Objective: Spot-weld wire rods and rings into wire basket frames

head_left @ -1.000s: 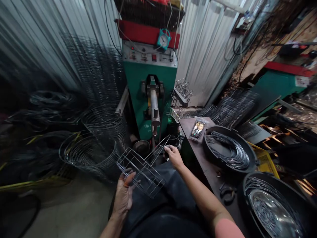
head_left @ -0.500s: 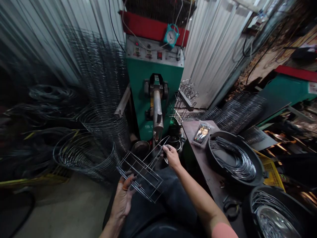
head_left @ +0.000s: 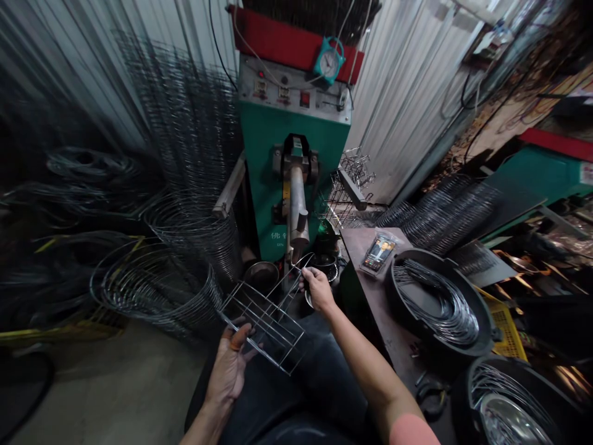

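Observation:
I hold a bent wire rack (head_left: 264,318) over my lap in front of a green welding machine (head_left: 290,154). My left hand (head_left: 229,364) grips the rack's near edge, thumb on top of the wires. My right hand (head_left: 315,287) is closed on the rack's upright far end, close under the machine's grey metal arm (head_left: 298,210). A small dark bowl (head_left: 262,274) sits just below the arm.
Stacks of wire rings (head_left: 162,281) stand on the left floor. At right, a brown bench (head_left: 365,272) carries a packet (head_left: 377,254) and black tubs of curved wires (head_left: 438,303). More wire racks (head_left: 347,185) hang beside the machine.
The rack's far end and my right hand have moved up and closer to the tip of the machine's arm. My left hand keeps its grip; the view has shifted slightly.

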`<state>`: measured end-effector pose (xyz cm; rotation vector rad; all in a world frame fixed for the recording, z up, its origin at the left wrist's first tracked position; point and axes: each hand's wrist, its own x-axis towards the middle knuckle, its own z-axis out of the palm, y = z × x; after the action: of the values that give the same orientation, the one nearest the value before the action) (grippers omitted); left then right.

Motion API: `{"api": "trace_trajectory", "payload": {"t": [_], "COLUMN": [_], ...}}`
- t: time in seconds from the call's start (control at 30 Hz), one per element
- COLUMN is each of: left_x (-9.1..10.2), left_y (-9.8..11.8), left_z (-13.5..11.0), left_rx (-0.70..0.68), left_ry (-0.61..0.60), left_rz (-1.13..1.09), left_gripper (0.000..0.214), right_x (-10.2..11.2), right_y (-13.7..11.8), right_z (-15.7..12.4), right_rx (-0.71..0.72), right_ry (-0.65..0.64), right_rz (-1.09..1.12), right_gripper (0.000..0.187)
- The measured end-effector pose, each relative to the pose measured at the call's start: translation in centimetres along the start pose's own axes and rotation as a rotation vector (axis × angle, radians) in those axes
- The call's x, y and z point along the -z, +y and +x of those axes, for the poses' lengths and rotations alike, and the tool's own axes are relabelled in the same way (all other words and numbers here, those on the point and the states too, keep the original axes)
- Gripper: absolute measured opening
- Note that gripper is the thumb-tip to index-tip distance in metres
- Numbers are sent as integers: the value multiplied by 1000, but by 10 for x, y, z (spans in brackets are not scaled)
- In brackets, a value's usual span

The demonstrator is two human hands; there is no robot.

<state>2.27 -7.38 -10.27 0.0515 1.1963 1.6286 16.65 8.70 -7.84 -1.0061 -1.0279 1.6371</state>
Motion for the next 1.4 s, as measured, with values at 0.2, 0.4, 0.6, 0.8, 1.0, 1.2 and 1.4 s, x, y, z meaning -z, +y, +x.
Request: {"api": "trace_trajectory", "payload": {"t": [0.2,0.4,0.6,0.8,1.0,1.2,1.4], "left_x": [-4,-8,-12,-10,-13,-16,-7], "left_y": [3,11,7,-1,2,7,9], "left_z": [2,0,-4,-5,-4,-4,5], "left_rx": [-12,19,27,-52,-40,-8,12], "left_ry": [-14,19,22,32,66,92,92], "left_rz": [39,52,33,-47,-35,-4,28], "left_gripper": [38,39,38,32,33,30,29], "right_x": [-2,-3,3,24,20,18,18], "right_y": [-6,-10,-7,-5,3,7,18], "right_z": [5,8,4,-53,-78,-75,-76], "right_rx": [4,-2,-31,-57,23,35,-35], "right_ry": [0,-13,-3,-213,-275,-251,-280], "right_rz": [-23,-52,-50,-307,-464,-485,-403], "right_gripper": [32,31,34,34,34,34,36]}}
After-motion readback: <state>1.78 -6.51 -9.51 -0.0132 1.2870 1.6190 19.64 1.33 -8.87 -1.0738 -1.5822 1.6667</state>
